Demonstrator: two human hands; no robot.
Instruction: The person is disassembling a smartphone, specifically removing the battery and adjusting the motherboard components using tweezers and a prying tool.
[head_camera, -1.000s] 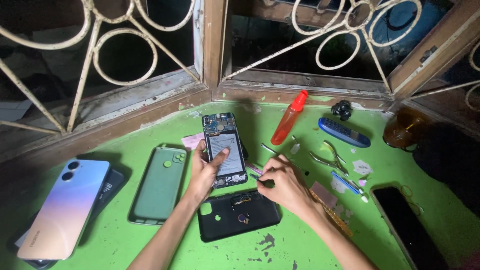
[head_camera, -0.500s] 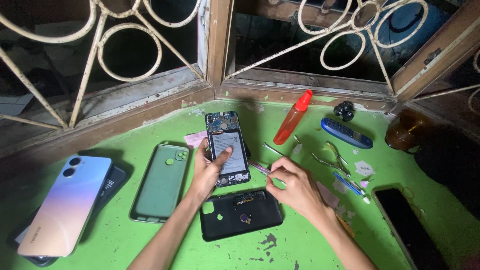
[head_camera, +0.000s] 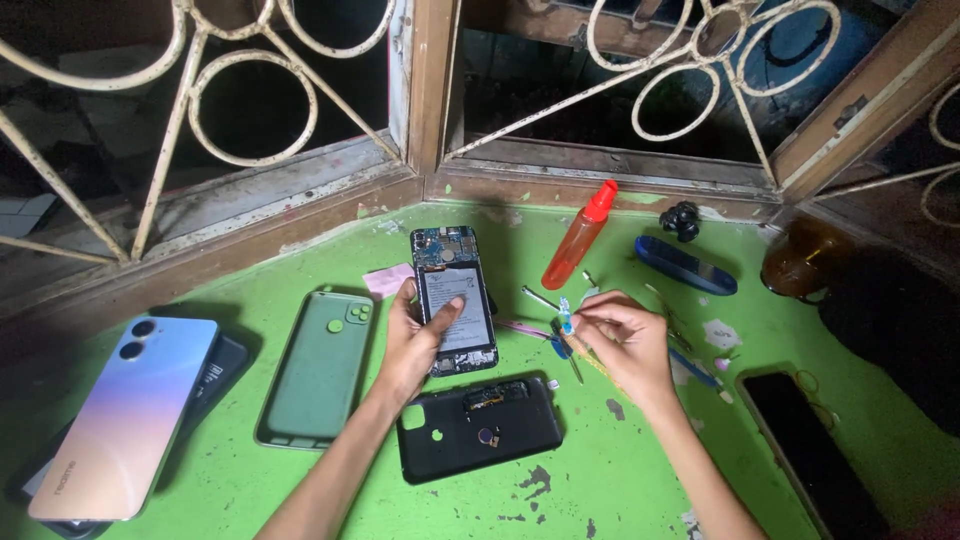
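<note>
An opened phone (head_camera: 455, 300), its back cover off and its battery exposed, is steadied flat on the green table (head_camera: 640, 470) by the left hand (head_camera: 415, 345), thumb laid across the battery. A small blue-tipped tool (head_camera: 565, 318) is pinched in the fingertips of the right hand (head_camera: 625, 345), just right of the phone. The step in hand appears to be internal disassembly; the tool tip would need careful alignment with a small fastener. The removed black back cover (head_camera: 480, 428) lies just below.

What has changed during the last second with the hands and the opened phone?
The right hand lifted slightly off the table toward the tools, its fingers now pinching a small tool. The left hand kept pressing the opened phone; the black back cover stayed put.
</note>
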